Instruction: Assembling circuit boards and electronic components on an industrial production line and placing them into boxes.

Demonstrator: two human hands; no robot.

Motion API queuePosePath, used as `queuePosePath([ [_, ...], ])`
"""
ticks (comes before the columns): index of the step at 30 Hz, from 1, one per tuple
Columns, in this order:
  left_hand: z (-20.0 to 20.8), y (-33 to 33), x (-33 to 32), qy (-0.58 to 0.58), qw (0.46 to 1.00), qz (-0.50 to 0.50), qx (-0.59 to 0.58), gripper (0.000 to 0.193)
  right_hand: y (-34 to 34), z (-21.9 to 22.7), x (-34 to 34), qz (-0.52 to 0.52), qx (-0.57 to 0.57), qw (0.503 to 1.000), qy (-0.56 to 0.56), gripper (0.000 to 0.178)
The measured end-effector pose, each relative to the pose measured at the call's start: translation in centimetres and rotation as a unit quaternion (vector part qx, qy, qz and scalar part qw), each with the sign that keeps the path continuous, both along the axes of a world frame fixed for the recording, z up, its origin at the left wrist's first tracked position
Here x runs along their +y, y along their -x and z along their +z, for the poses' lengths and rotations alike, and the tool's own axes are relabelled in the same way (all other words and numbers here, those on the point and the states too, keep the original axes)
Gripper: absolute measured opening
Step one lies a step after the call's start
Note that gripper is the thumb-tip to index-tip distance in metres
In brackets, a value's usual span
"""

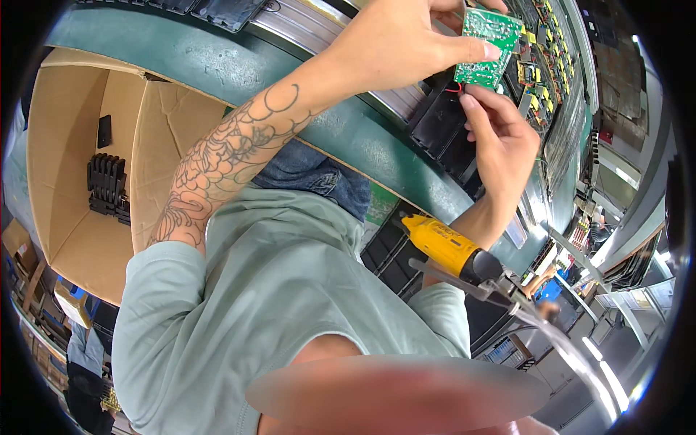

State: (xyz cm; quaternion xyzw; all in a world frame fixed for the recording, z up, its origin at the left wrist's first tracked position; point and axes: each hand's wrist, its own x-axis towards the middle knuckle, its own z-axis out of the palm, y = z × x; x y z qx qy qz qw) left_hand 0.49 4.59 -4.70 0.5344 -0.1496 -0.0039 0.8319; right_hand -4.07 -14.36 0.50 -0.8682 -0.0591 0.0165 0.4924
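Note:
A green circuit board (478, 71) is raised over the bench, its solder-dotted face turned toward me. My left hand (406, 43) grips it, with the thumb lying flat on that face and the other fingers partly hidden behind. A short red wire (454, 90) shows at the board's lower edge. There my right hand (504, 138) is closed, thumb and forefinger pinched by the wire; the fingertips partly cover it. Black plastic housings (442, 130) lie on the bench just below the board and beside my right hand.
Several boards with yellow parts (536, 72) line the bench's far right. A yellow and black power tool (446, 243) hangs near my right forearm. At left stands an open cardboard box (72, 181) holding black plastic parts (107, 181). More black trays (225, 11) sit at the far left.

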Motion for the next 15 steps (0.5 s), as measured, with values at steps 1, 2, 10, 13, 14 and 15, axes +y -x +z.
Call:
queuePosePath([
  [1,0.0,-0.1,-0.1,-0.007,1.000,0.001,-0.014,0.040,-0.4,-0.3,0.3,-0.003,0.009,0.999,0.052,0.021],
  [2,0.1,-0.2,-0.1,-0.014,1.000,0.002,-0.027,0.040,-0.7,-0.5,0.5,-0.006,0.018,0.995,0.103,0.015],
  [10,0.6,-1.3,-0.9,-0.067,0.989,0.006,-0.135,0.039,-0.6,-1.5,0.1,-0.040,-0.007,0.996,0.076,0.014],
  [13,0.5,-1.5,-1.2,-0.071,0.988,0.009,-0.140,0.038,-0.6,-2.0,0.1,-0.045,-0.023,0.996,0.072,0.014],
  [14,0.3,-1.6,-1.3,-0.060,0.988,0.010,-0.143,0.038,-0.6,-2.1,0.1,-0.048,-0.023,0.996,0.069,0.013],
  [15,0.1,-1.7,-1.5,-0.049,0.988,0.013,-0.147,0.038,-0.6,-2.2,0.1,-0.050,-0.024,0.996,0.065,0.011],
])
